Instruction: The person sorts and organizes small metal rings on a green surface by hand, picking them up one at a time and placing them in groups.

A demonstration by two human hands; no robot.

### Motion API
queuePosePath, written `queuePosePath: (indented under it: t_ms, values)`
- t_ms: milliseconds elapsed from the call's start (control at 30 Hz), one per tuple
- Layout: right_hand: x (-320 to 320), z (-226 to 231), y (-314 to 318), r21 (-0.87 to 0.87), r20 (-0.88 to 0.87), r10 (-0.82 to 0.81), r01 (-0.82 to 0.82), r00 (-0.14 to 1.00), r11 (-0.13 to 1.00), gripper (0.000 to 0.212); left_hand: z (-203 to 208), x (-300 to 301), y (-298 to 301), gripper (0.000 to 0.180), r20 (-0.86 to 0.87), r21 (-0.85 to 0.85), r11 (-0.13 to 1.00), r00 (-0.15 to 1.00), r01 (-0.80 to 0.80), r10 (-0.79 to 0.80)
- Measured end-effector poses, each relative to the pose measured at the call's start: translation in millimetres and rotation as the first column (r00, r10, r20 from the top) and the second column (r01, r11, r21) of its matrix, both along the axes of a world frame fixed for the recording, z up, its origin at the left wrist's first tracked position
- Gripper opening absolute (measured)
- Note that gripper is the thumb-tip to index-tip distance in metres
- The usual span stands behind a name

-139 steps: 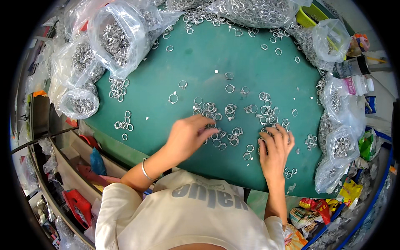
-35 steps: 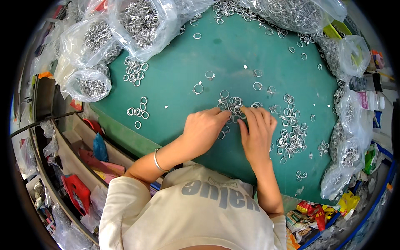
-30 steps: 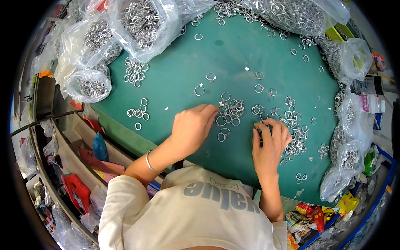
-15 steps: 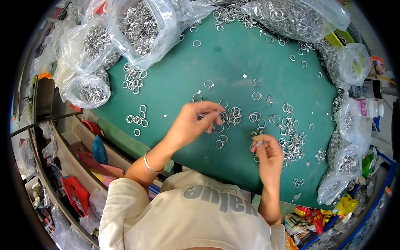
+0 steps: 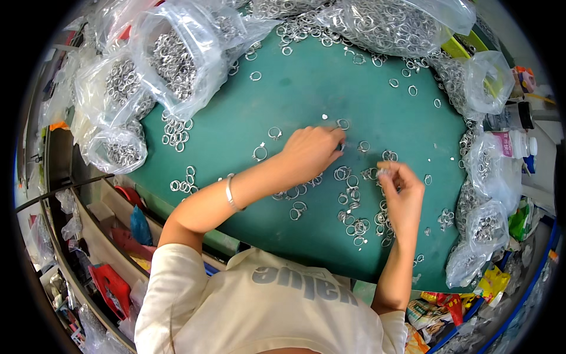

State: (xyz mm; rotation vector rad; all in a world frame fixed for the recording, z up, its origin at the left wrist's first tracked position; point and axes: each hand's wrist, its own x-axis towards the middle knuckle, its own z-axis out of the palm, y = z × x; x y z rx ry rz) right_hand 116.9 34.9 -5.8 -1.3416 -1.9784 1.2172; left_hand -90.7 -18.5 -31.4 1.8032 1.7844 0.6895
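Note:
Over the middle of the green tabletop, my left hand reaches across with its fingers pinched together. A small silver glint shows at those fingertips, too small to name. One loose ring lies just beyond them. To the right, my right hand pinches a small silver ring between thumb and forefinger, just above the table. Below and between both hands lies a loose cluster of silver rings. More rings lie under my left forearm, partly hidden by it.
Clear plastic bags full of rings stand at the far left, far edge and right edge. Small ring groups lie at the left. A white-capped bottle stands at right. An open drawer is at lower left.
My left hand has moved right and away from me, off the middle ring cluster. My right hand has moved right and farther out. The ring cluster by it looks rearranged, and the view has shifted slightly.

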Motion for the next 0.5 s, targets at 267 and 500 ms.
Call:
queuePosePath:
  t_ms: [267, 500]
  values:
    - [14.7, 6.0, -49.2, -0.325, -0.25, -0.063, -0.022, 0.966, 0.945, 0.019, 2.8, -0.9, -28.1, 0.011, 0.424, -0.042, 0.998, 0.904, -0.045, 0.059]
    - [4.6, 16.1, -72.4, -0.272, -0.459, -0.026, -0.113, 0.888, 0.956, 0.018, 29.5, 19.8, -58.8, 0.009, 0.843, -0.465, 0.736, -0.008, 0.492, 0.538]
